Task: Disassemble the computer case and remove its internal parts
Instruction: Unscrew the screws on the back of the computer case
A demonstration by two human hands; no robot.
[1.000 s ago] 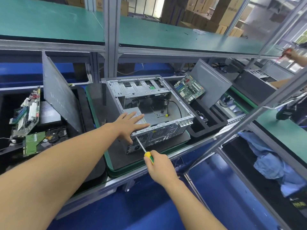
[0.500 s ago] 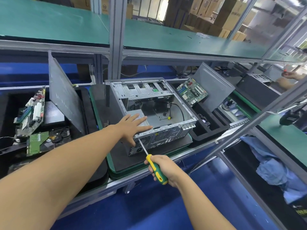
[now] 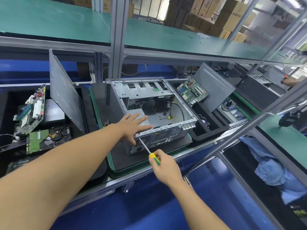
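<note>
Two hands are at work on the computer case [image 3: 167, 134], which lies open side up on a dark mat [image 3: 119, 157] in the middle of the bench, its rear panel turned toward the near edge. The left hand [image 3: 132, 125] is laid flat, fingers spread, on the power supply [image 3: 135, 112] in the near-left corner of the case. It is probably placed there so that unit and chassis are steadied against the push of the tool. The right hand [image 3: 164, 168] is curled round the yellow-and-green handle of a screwdriver [image 3: 144, 145]. The tip is set against the upper left corner of the rear panel, close beside the left thumb. A power-supply fixing screw is presumably seated there, though it is too small to be made out.

Little else is left inside the case; only loose cables [image 3: 179, 108] are seen on its floor. A motherboard [image 3: 192, 92] is propped against a grey side panel [image 3: 214, 87] in the foam tray [image 3: 207, 130] to the right. A second side panel [image 3: 64, 97], a circuit board [image 3: 31, 110] and a hard drive [image 3: 54, 136] are kept to the left, apparently sorted as removed parts.
</note>
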